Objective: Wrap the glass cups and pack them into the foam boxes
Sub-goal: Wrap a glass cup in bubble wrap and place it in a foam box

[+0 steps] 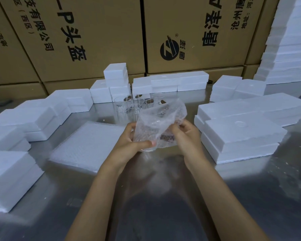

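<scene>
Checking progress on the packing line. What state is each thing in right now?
left hand: grips the wrapped cup
right hand: pinches the bubble wrap
bubble wrap: partly folded round a cup
glass cups: bare, upright on the table
stack of wrap sheets: flat
foam boxes: closed, stacked

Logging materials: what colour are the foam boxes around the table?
White, plain and unprinted, seen clearly in the head view: foam boxes.

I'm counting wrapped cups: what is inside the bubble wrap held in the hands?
A clear glass cup shows through the bubble wrap, its rim poking out below the left hand. The wrap and right hand hide the rest of it.
</scene>
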{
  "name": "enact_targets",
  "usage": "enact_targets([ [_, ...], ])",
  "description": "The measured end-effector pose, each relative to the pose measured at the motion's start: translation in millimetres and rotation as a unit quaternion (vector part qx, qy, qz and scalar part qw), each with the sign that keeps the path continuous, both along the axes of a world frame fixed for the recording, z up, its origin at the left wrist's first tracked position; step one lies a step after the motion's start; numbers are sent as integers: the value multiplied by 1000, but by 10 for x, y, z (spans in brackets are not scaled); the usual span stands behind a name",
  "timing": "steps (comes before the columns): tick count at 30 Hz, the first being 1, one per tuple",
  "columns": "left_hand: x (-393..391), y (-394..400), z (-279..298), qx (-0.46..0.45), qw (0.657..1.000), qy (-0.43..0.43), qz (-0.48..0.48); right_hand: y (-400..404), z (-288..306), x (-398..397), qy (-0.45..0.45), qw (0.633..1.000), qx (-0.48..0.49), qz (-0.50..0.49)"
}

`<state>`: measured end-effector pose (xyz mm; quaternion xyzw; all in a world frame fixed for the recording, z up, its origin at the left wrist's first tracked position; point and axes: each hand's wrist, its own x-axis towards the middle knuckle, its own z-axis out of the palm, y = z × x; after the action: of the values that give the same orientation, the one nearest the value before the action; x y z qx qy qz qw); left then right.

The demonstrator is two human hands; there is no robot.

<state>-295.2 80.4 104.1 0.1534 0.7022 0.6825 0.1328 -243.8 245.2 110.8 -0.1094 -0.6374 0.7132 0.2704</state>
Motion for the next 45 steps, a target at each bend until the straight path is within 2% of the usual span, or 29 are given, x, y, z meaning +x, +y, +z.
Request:
enact_targets([
  [5,8,10,-8,-40,999,29,-20,-61,-15,-5,35,998,55,16],
  [8,13,-9,-16,-18,999,20,-24,-79,-55,-22,56,995,84,21],
  [10,3,-34,-27,7,1000,26,-8,-78,-70,-35,50,994,95,20],
  [16,-6,99,-109,-47,994,81,59,-198,-88,-25,56,983,170,35],
  [18,5,132,-107,-53,993,84,69,-249,-113,1,43,959,281,10],
  [21,-4,123,-90,-64,991,86,75,-253,-183,13,6,881,472,-34],
  [24,1,40,-46,-23,998,37,35,-232,-236,-7,-62,843,534,-22],
  [27,1,-37,36,-13,999,32,8,-215,-268,-40,-72,826,559,5],
  [29,3,-15,23,-68,994,88,25,-229,-260,-45,-75,824,561,13],
  [34,-11,53,-90,-205,948,236,67,-272,-236,-36,-49,873,482,-53],
  [37,-16,53,-116,-277,924,261,33,-263,-214,-43,10,893,443,-81],
  [39,29,54,-103,-304,918,252,27,-249,-230,-54,2,885,461,-64],
  [42,16,61,-112,-267,936,229,30,-229,-299,-64,-32,859,509,-41],
  [45,39,63,-68,-212,943,245,79,-210,-333,-86,-55,837,544,-35],
])
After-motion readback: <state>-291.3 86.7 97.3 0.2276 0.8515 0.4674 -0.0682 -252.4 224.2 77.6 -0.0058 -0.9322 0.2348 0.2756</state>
